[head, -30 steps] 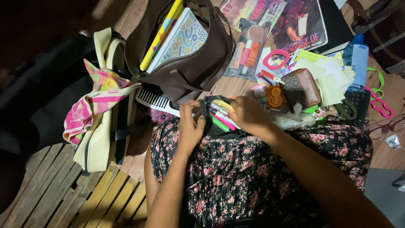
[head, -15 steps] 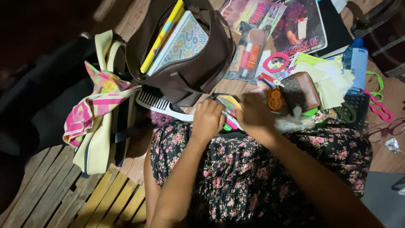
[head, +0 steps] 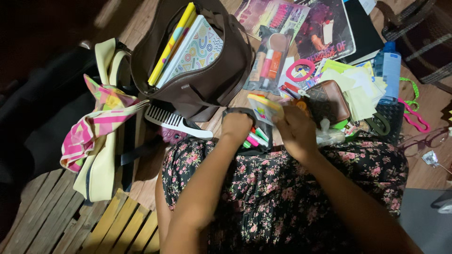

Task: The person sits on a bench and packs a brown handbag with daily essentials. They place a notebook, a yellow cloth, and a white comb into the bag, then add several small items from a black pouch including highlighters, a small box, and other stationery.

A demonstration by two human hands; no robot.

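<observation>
Right hand: grip pinched on a small pad of colourful sticky notes, lifted just above the mouth of a black pencil pouch.
Left hand: grip closed on the pouch's upper rim, pinning it on the lap of the floral dress.
Pouch contents: green and pink markers, tips toward the opening.
Step in hand, as judged: the pad at the pouch mouth, the pouch held steady. The next move calls for a free path past the marker ends and the rim kept wide.

Nearby on the wooden floor:
- brown bag, open, holding a patterned notebook;
- white comb, left of the pouch;
- brown patterned wallet, just beside the right hand;
- clear cosmetics pouch;
- pale loose notes;
- pink striped cloth, well left.
</observation>
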